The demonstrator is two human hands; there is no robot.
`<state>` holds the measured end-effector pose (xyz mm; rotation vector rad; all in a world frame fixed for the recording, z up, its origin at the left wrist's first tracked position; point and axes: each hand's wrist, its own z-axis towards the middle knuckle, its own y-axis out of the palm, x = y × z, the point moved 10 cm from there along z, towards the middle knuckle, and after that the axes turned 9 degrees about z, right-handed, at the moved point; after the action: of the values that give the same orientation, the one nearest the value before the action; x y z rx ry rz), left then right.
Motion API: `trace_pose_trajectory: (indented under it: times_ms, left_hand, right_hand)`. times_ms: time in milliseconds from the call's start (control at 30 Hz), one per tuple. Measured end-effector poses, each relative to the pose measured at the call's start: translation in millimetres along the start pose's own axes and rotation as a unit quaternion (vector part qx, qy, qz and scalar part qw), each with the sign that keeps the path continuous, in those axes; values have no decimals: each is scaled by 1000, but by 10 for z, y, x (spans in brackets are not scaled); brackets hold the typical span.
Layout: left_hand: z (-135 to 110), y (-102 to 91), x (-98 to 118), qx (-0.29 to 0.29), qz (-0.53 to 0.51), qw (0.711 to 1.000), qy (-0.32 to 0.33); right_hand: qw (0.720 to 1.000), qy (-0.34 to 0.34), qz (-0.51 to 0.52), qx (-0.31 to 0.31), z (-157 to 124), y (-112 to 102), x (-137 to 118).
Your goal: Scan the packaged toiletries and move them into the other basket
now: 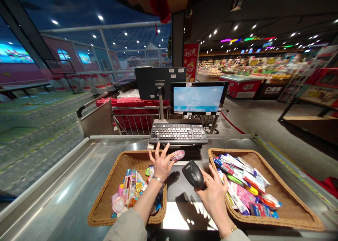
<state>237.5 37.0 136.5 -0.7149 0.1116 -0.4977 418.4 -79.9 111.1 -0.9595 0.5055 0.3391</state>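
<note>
Between thumb and forefinger, my left hand (161, 164) pinches a small pink packaged item (178, 155), its other fingers spread. That hand is over the right rim of the left wicker basket (99, 193), which holds several small colourful packages (128, 188). My right hand (213, 191) grips a black barcode scanner (193, 174), whose head points up and left near the pink item. Beside my right hand stands the right wicker basket (293, 207), with toothpaste boxes (255, 181), a pink packet (243, 193) and other packaged goods in it.
A keyboard (178, 132) sits behind my hands, below a lit monitor (198, 97) and a second screen seen from behind (149, 82). The steel counter (71, 177) carries both baskets. Trolleys (132, 119) stand beyond it, and stacked bottle packs (39, 128) at left.
</note>
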Motion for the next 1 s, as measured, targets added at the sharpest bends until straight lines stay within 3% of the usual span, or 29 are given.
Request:
trace_pose_trajectory:
  times_ms: [533, 1000]
  left_hand:
    - [-9, 22, 65, 3, -9, 1000, 6]
    - [47, 24, 256, -12, -22, 1000, 19]
  right_hand:
    - [1000, 7, -7, -6, -60, -25, 37]
    - [997, 14, -58, 59, -117, -247, 165]
